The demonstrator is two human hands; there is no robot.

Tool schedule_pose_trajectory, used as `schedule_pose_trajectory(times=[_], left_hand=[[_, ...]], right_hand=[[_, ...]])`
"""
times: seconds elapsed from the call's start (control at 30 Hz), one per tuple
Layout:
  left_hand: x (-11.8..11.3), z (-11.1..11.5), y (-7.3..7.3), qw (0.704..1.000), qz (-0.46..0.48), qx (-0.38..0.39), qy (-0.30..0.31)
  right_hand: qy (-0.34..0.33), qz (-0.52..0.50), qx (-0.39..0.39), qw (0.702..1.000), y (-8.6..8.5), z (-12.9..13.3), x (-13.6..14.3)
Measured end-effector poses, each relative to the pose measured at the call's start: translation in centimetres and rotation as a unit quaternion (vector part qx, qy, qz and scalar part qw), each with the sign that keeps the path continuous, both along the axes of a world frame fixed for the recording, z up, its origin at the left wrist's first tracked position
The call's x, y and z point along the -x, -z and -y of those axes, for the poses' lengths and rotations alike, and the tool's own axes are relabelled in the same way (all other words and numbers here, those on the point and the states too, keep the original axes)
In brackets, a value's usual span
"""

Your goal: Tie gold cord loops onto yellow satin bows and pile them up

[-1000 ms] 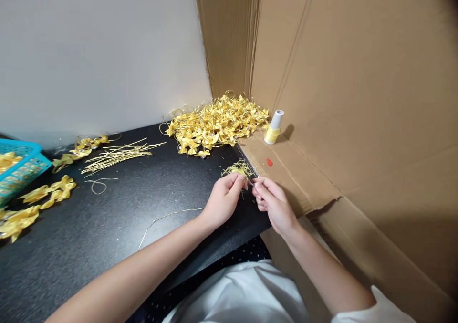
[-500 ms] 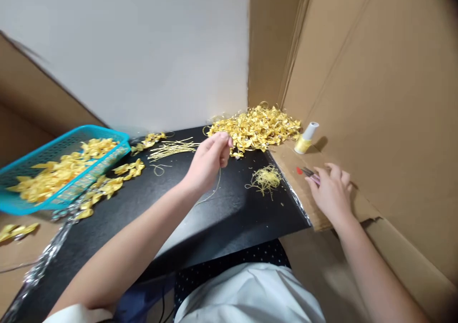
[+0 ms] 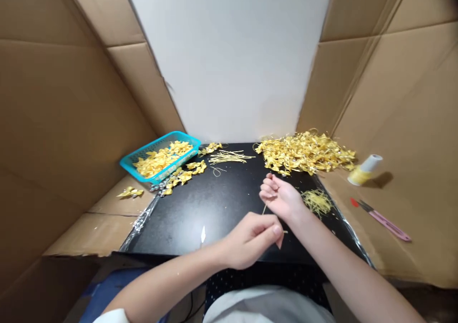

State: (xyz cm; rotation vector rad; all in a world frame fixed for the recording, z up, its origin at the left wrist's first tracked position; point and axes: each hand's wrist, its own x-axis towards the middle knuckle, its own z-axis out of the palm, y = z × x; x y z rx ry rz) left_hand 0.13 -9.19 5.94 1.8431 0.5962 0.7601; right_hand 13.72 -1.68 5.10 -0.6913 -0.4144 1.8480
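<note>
My left hand (image 3: 254, 241) is closed over the front of the black tabletop, pinching a yellow thread (image 3: 264, 209); a short bit of it sticks out past the thumb. Just beyond it, my right hand (image 3: 281, 199) is turned palm up with curled fingers, and the thread runs up to them. The fingertips' exact grip is partly hidden. Pink-handled snips (image 3: 388, 225) with dark blades lie on the cardboard to the right. Beside my right wrist is a tangle of loose yellow thread (image 3: 317, 202).
A turquoise basket (image 3: 196, 146) of yellow ribbon pieces stands at the left, with more ribbon pieces (image 3: 184, 176) beside it. Cut yellow cords (image 3: 231, 157) lie at the back, near a heap of yellow ribbon pieces (image 3: 307, 151). A thread spool (image 3: 365, 170) stands right. Cardboard walls flank the table.
My right hand has let go of the snips on the cardboard and moved left to the thread. My left hand has come down nearer my body. The view has swung left.
</note>
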Motion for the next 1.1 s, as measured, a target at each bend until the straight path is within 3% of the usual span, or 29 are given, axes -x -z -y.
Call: schedule_pose_trajectory(times=[0.1, 0.23, 0.37, 0.57, 0.7, 0.77, 0.83, 0.9, 0.97, 1.0, 1.1], left_hand=[[1.1, 0.9, 2.6, 0.999, -0.032, 0.016, 0.006], [1.7, 1.3, 4.2, 0.999, -0.046, 0.005, 0.024], [2.0, 0.7, 4.8, 0.995, -0.066, -0.053, 0.047], [2.5, -1.0, 6.2, 0.961, -0.117, -0.225, 0.112], [3.1, -0.9, 6.1, 0.94, -0.176, -0.272, 0.107], [4.0, -1.2, 5.5, 0.935, -0.188, -0.287, 0.09], [5.8, -2.5, 4.9, 0.928, -0.217, -0.302, 0.034], [8.5, -4.9, 4.4, 0.906, -0.28, -0.304, -0.096], [11.7, -8.0, 4.1, 0.837, -0.386, -0.256, -0.291], [13.3, -9.6, 4.1, 0.81, -0.407, -0.239, -0.348], [16.7, -13.7, 3.9, 0.766, -0.429, -0.21, -0.43]], right_hand=[[0.027, 0.044, -0.015, 0.999, -0.8, -2.5, -1.3], [0.04, 0.082, -0.037, 0.995, -0.9, -4.2, -1.9], [0.036, 0.11, -0.053, 0.992, -0.6, -4.6, -1.9], [0.026, 0.136, -0.109, 0.984, -0.6, -4.3, -2.3], [0.01, 0.208, -0.212, 0.955, -0.9, -3.6, -2.6], [-0.037, 0.264, -0.269, 0.926, -1.0, -3.1, -2.9], [-0.106, 0.324, -0.313, 0.886, -1.0, -2.6, -3.3], [-0.154, 0.37, -0.338, 0.852, -0.7, -2.2, -3.8], [-0.156, 0.397, -0.348, 0.835, -0.1, -1.9, -4.1], [-0.149, 0.407, -0.351, 0.83, 0.3, -1.8, -4.2], [-0.128, 0.43, -0.353, 0.821, 1.4, -1.8, -4.3]])
